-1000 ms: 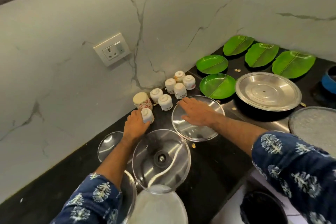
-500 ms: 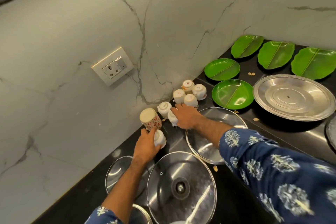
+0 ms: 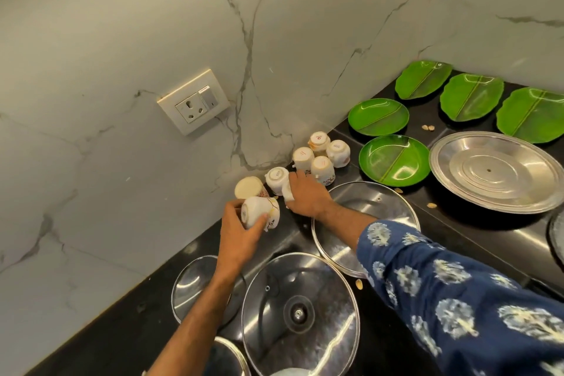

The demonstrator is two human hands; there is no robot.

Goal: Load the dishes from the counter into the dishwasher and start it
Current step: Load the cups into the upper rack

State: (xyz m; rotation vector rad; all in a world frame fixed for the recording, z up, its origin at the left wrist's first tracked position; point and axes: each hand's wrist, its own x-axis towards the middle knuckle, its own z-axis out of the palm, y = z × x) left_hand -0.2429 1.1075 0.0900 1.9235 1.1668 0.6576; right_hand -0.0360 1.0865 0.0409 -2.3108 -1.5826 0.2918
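**Counter stock: cups in both hands, lids and plates laid out**

- Left hand [image 3: 236,239]: fingers and thumb curled round a white patterned cup [image 3: 259,212], tipped on its side and lifted clear of the black counter [image 3: 122,327], near the marble wall [image 3: 274,40].
- Right hand [image 3: 306,194]: fingers closed over a second white cup [image 3: 287,192], mostly hidden under the palm; whether that cup still rests on the counter cannot be told.
- Cups on the counter, upturned: a larger cup [image 3: 248,187] just left of another small cup [image 3: 276,178], which sits just beside the right hand; a cluster of four cups [image 3: 320,154] farther right against the wall.
- Glass lids: one [image 3: 366,223] under the right forearm, one with a centre knob [image 3: 299,313] nearest, a smaller one [image 3: 198,287] to the near left, partly under the left forearm.
- Round green plates: two [image 3: 393,160], right of the cup cluster.
- Leaf-shaped green plates: three [image 3: 471,98] along the far right wall.
- Steel platter [image 3: 496,171]: right of the round plates.
- Wall socket [image 3: 193,101]: on the marble, far left of the cups.
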